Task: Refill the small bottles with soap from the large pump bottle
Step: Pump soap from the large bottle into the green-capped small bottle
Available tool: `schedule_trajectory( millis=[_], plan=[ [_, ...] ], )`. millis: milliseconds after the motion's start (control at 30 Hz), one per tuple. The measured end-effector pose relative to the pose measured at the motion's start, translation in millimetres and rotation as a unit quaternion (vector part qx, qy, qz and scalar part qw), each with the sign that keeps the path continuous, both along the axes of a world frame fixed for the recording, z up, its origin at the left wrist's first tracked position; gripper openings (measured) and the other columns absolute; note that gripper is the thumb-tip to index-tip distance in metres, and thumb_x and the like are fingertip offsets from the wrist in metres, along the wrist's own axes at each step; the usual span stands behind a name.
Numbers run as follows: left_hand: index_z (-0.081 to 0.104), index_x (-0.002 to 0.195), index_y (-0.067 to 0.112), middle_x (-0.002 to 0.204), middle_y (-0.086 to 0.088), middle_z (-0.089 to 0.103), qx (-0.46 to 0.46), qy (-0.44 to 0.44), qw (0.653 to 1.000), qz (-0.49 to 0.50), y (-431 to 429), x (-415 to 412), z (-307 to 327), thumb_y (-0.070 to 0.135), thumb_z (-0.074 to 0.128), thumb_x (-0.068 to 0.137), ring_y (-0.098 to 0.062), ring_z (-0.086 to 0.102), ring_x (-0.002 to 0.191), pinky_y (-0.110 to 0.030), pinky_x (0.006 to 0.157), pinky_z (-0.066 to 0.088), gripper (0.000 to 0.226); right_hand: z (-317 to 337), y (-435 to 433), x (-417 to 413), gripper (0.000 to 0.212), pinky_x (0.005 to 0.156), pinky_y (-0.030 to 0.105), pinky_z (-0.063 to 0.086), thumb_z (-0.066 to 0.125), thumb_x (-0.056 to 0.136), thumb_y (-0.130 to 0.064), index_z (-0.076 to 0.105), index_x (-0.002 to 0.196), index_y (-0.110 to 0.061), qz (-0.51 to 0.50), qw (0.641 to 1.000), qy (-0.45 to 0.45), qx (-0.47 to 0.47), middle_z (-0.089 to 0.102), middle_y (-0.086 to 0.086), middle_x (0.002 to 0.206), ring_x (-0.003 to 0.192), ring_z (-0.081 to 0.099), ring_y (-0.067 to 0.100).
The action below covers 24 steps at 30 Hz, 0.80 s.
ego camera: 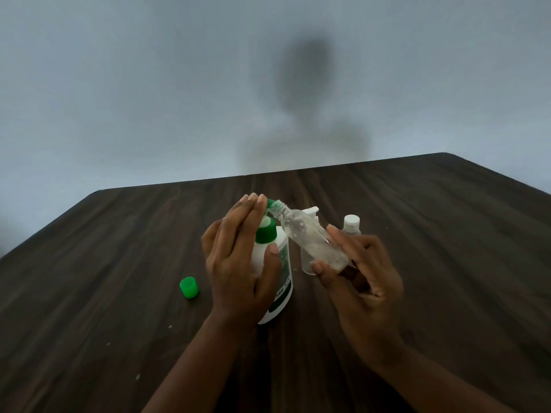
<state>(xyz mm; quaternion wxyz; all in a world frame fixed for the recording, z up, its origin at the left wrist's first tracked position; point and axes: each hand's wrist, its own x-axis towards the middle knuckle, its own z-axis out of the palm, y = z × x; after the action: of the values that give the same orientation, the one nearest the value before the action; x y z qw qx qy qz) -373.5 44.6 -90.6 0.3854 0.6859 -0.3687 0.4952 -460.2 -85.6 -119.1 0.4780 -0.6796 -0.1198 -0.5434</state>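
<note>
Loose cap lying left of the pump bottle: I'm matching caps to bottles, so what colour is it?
The loose cap is plain bright green, seen in the head view.

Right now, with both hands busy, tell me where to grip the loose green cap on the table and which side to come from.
Pinch the green cap across its round side wall, coming down from above. It sits alone on the table, left of the large pump bottle, so nothing crowds it; the left hand is nearest.

Dark wood-grain table [432, 239]: pump bottle [284, 281] stands mid-table, green cap [189, 287] toward the left edge, white-capped small bottle [351, 225] toward the far edge.
</note>
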Motion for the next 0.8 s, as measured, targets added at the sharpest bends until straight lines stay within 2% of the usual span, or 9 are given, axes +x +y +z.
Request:
schedule_trajectory(
  millis=[233,467,600,700,800],
  plan=[
    [0.066,0.101,0.000,0.102,-0.010,0.066,-0.046,-0.001,0.999,0.004,-3.0,-1.1,1.3,0.017,0.044,0.083,-0.015,0.057,0.101,-0.030,0.087,0.039,0.033,0.2,1.1,-3.7,0.037,0.069,0.005,0.046,0.068,0.082,-0.010,0.061,0.117,-0.004,-0.010,1.000,0.006,-0.011,0.054,-0.004,0.101,0.089,0.057,-0.004],
    [0.057,0.118,0.009,0.121,-0.001,0.056,-0.027,-0.026,0.999,0.012,0.0,-4.8,5.0,0.021,0.043,0.085,-0.012,0.055,0.113,-0.029,0.095,0.035,0.037,1.3,1.6,-2.0,0.041,0.070,0.006,0.047,0.069,0.082,-0.013,0.058,0.121,-0.009,-0.012,1.000,-0.003,-0.008,0.054,-0.005,0.103,0.091,0.059,-0.002],
    [0.055,0.124,0.007,0.126,-0.001,0.054,-0.014,0.002,1.000,0.003,-1.8,-5.3,3.1,0.025,0.044,0.087,-0.013,0.050,0.117,-0.027,0.099,0.034,0.043,1.5,0.5,-2.2,0.041,0.070,0.007,0.048,0.069,0.082,-0.015,0.057,0.121,-0.011,-0.017,1.000,-0.005,-0.010,0.054,-0.005,0.103,0.091,0.059,-0.001],
    [0.054,0.125,0.005,0.125,-0.005,0.050,-0.008,0.021,1.000,-0.006,-1.9,-5.7,2.1,0.026,0.045,0.086,-0.012,0.046,0.117,-0.025,0.099,0.033,0.045,1.6,1.3,-2.3,0.042,0.070,0.006,0.048,0.068,0.082,-0.015,0.057,0.122,-0.011,-0.014,1.000,-0.003,-0.011,0.054,-0.005,0.104,0.095,0.060,-0.001],
    [0.057,0.121,0.005,0.120,-0.006,0.056,-0.018,0.017,1.000,-0.008,-2.1,-4.5,2.1,0.023,0.044,0.086,-0.010,0.048,0.113,-0.028,0.096,0.036,0.041,1.7,2.2,-2.6,0.041,0.069,0.005,0.048,0.068,0.082,-0.013,0.057,0.121,-0.009,-0.009,1.000,0.000,-0.009,0.054,-0.006,0.103,0.093,0.059,-0.003]
  ],
)
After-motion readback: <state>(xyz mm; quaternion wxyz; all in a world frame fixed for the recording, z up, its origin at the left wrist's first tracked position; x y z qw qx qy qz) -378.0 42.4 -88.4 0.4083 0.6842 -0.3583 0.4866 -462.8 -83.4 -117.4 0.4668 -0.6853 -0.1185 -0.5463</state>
